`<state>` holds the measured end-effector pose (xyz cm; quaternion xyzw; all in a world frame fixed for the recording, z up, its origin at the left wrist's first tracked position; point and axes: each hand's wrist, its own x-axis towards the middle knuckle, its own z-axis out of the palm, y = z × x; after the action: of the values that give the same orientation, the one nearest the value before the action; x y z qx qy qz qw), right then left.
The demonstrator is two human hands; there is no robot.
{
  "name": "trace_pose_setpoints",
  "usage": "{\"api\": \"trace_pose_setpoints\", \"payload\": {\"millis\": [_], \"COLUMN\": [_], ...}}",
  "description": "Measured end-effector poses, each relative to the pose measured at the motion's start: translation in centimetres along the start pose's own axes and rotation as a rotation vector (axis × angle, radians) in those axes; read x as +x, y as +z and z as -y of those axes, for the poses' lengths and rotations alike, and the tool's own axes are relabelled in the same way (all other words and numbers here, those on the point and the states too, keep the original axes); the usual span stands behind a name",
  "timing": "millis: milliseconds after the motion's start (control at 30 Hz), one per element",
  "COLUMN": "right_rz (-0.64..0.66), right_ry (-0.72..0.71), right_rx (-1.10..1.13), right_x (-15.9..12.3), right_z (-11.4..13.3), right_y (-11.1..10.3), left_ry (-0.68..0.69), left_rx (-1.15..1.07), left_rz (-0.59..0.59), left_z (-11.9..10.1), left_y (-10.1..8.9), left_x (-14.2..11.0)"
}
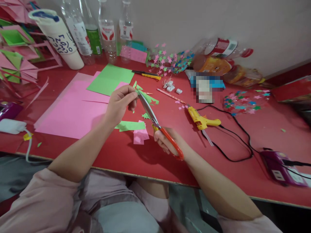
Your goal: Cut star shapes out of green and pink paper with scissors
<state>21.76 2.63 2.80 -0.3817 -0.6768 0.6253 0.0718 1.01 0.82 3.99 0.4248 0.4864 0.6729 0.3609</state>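
My right hand grips the orange handles of a pair of scissors, blades pointing up and left. The blade tips meet a small green paper piece pinched in the fingers of my left hand, held above the red table. Green scraps and a green strip lie under the hands, beside a small pink folded piece.
Pink sheets and a green sheet lie at left. A yellow glue gun with black cord sits right of the scissors. Bottles, a white cup, paper stars, a yellow cutter and a purple power strip surround.
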Motion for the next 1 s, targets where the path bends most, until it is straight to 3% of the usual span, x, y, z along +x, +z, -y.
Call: {"api": "trace_pose_setpoints", "payload": {"millis": [1000], "right_rz": [-0.050], "right_ry": [0.002], "right_rx": [-0.004], "right_x": [-0.28], "right_z": [0.49], "right_y": [0.16], "left_ry": [-0.021], "left_rx": [0.008], "left_rz": [0.021], "left_z": [-0.10], "left_y": [-0.19], "left_x": [0.02]}}
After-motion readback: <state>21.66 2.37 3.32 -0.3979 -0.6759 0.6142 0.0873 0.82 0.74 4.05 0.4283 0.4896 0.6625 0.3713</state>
